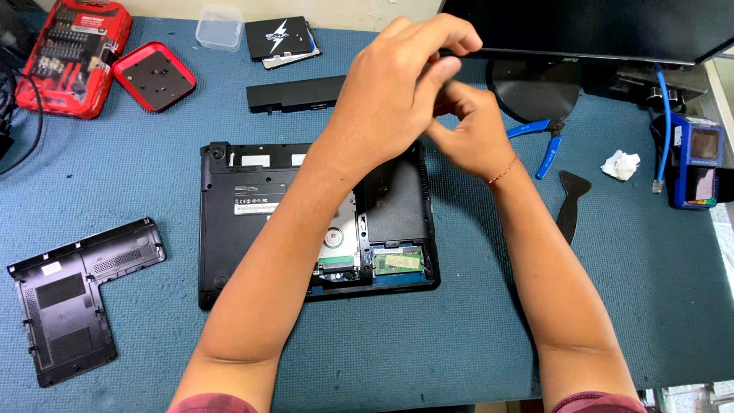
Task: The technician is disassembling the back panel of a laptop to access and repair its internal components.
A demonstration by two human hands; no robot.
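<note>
A black laptop (245, 222) lies bottom up on the blue mat, its service bay open, showing a hard drive (336, 239) and a green memory module (397, 261). Both my hands are raised above its far right corner. My left hand (397, 84) is curled, with its fingers pinched on what looks like a thin dark tool (446, 53) by the monitor's lower edge. My right hand (470, 134) meets the left thumb with its fingertips. Whatever sits between them is hidden.
The removed bottom cover (76, 294) lies at the left. At the back are a black battery (294, 93), a boxed drive (279, 38), a clear case (219, 28), a red screwdriver kit (69, 57) and a red screw tray (153, 75). Blue pliers (547, 141), a black pry tool (569, 203) and a monitor stand (535, 92) are at the right.
</note>
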